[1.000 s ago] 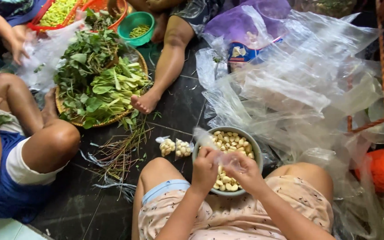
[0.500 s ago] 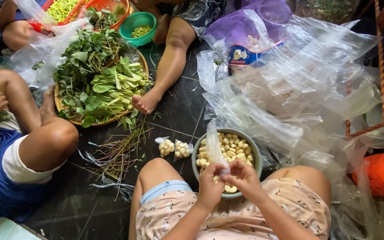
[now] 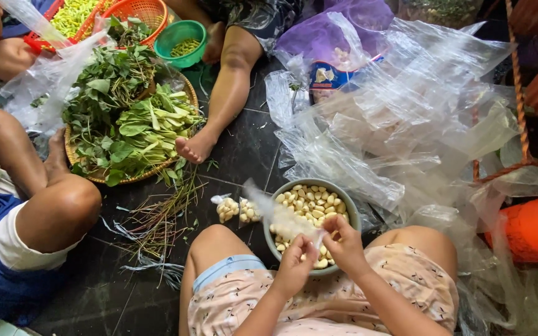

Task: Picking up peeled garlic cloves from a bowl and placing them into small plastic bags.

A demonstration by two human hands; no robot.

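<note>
Two bare hands pinch a small clear plastic bag over a bowl of peeled garlic cloves.

Fingertips of the left hand [image 3: 296, 264] and right hand [image 3: 342, 244] are closed on the near end of the clear bag [image 3: 279, 214], which stretches up and to the left above the grey bowl [image 3: 351, 211]. That bowl, full of pale garlic cloves [image 3: 309, 202], sits on the dark floor between the person's knees. Just left of the bowl lie two small filled bags of garlic [image 3: 236, 210]. Loose green stems [image 3: 163, 218] are scattered further left. A heap of empty clear bags [image 3: 406, 124] spreads to the right and far side. Far left, a woven tray [image 3: 79, 163] carries leafy greens [image 3: 126, 115]; other people's legs frame it, one bare foot [image 3: 195, 148] beside its rim. A green bowl [image 3: 182, 38] stands at the far edge.
</note>
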